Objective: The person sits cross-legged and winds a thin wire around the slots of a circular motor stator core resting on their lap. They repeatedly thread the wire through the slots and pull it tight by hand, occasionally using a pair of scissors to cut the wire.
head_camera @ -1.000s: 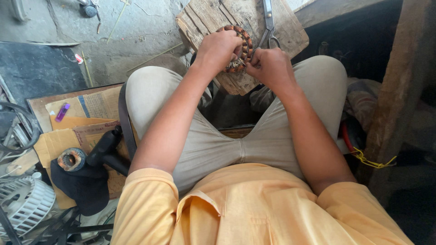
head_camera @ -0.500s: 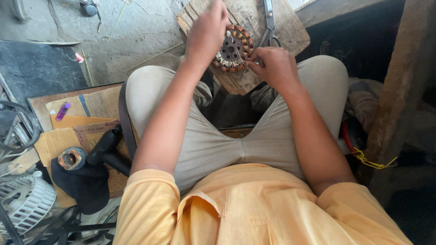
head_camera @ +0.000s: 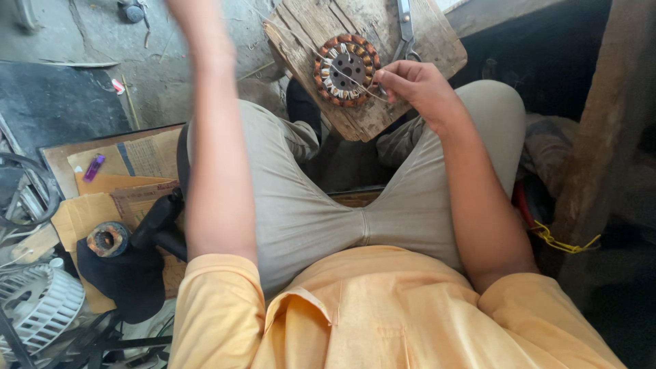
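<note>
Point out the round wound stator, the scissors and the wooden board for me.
wound stator (head_camera: 346, 70), head view, on its copper coil ring.
scissors (head_camera: 406, 27), head view, on the blades.
wooden board (head_camera: 369, 116), head view, bare near edge.

A round motor stator (head_camera: 346, 70) with copper-coloured windings lies on a worn wooden board (head_camera: 424, 48) propped across the seated person's knees. The right hand (head_camera: 417, 85) rests at the stator's right edge, fingers pinched on a thin wire (head_camera: 307, 46) that runs across the stator and off to the upper left. The left arm is raised high, its hand out of frame. Scissors (head_camera: 406, 31) lie on the board just above the right hand. Cardboard (head_camera: 123, 188) and a white fan grille (head_camera: 34, 304) sit on the floor at left
</note>
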